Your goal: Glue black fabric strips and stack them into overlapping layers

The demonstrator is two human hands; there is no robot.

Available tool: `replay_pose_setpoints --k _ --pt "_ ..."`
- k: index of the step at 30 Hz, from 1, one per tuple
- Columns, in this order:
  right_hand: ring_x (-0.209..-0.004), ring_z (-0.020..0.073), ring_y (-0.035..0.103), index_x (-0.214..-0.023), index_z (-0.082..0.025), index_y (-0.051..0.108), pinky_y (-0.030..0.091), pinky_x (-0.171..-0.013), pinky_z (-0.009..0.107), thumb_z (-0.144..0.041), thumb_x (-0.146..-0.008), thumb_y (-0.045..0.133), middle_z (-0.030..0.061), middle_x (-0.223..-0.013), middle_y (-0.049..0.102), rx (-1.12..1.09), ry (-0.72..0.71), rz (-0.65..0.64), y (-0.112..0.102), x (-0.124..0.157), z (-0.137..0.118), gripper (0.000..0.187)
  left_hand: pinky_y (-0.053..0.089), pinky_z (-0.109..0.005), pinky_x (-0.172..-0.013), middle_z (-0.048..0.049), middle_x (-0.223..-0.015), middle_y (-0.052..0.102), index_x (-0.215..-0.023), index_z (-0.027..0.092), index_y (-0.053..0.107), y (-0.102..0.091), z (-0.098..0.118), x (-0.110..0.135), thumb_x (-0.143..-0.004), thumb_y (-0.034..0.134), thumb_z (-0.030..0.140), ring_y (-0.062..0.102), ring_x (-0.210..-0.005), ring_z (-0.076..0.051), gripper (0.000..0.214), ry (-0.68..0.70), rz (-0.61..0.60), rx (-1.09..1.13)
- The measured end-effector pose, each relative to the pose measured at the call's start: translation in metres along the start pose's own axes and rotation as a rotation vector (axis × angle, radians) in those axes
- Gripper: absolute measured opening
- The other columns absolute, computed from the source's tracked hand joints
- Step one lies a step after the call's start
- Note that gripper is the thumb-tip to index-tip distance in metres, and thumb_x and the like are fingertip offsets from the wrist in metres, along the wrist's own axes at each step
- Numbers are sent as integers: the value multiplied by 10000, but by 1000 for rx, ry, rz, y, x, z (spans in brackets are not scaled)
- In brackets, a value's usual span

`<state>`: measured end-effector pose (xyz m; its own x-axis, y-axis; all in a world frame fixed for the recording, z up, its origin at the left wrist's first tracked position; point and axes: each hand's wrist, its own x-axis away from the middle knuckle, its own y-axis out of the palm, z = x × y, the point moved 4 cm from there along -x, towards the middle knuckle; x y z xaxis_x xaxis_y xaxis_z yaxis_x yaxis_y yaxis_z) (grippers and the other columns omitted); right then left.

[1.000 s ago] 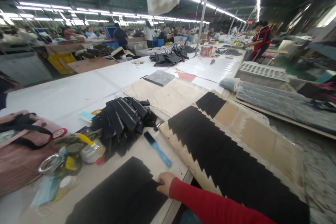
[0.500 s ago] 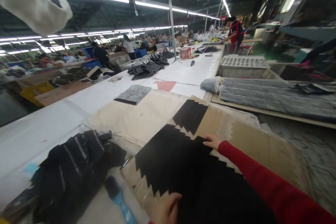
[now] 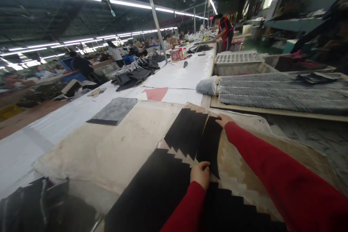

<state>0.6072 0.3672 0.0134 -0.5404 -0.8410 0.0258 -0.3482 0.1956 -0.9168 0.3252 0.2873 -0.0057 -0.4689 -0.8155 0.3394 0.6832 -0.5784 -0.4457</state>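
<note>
A black fabric piece (image 3: 210, 139) is stretched between my hands, beside a far row of overlapping black pieces (image 3: 185, 129). My left hand (image 3: 200, 174) is closed on its near end, fingers curled. At the far corner my right hand (image 3: 224, 120) pinches the same piece. Below and left of my hands spreads a larger overlapped stack of black pieces (image 3: 152, 188) with stepped edges. All of these lie on a beige sheet (image 3: 130, 139) that covers the table.
A grey fabric piece (image 3: 114, 110) lies at the sheet's far left, and a red piece (image 3: 155, 93) beyond it. Dark bundled fabric (image 3: 29, 203) sits at near left. Grey quilted material (image 3: 272, 88) and a crate (image 3: 239, 58) stand right. A person (image 3: 226, 32) leans over the table farther off.
My left hand has moved forward from the near stack's left edge. Both hands now hold a single black piece next to the far row, which has widened. The view has shifted.
</note>
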Motion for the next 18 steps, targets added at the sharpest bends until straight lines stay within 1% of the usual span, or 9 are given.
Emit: replay_pose_setpoints --k 4,7,11,14,18 --pt "-887 162 534 -974 -147 567 404 -785 335 -293 -784 517 62 -967 593 40 35 7 11 -25 -6 245 430 -255 -849 -65 -959 659 -913 138 669 -1 -3 -32 -712 484 122 579 -920 -159 274 -10 25 41" --pt "-893 159 535 -975 -147 568 406 -784 331 -289 -786 519 60 -973 593 72 46 -11 19 -35 -8 242 465 -239 -759 -66 -872 666 -904 137 667 1 -7 -44 -718 481 118 597 -817 -140 263 -52 12 75" --pt "-894 156 536 -976 -148 572 401 -796 331 -313 -793 515 58 -987 593 105 46 -34 27 -42 -9 253 467 -200 -629 -60 -784 657 -906 132 661 5 -12 -48 -733 472 120 583 -667 -105 257 -108 -9 125" --pt "-892 157 537 -989 -151 573 398 -798 331 -339 -798 503 58 -996 594 126 42 -37 30 -46 -8 277 455 -191 -588 -60 -772 651 -921 129 655 5 -11 -48 -737 467 124 562 -614 -90 263 -120 -24 137" --pt "-889 165 538 -1007 -161 576 399 -777 327 -318 -795 494 59 -997 596 163 40 -27 32 -50 -7 276 431 -181 -537 -51 -722 640 -947 126 642 4 -8 -49 -748 453 134 525 -539 -72 274 -165 -49 145"
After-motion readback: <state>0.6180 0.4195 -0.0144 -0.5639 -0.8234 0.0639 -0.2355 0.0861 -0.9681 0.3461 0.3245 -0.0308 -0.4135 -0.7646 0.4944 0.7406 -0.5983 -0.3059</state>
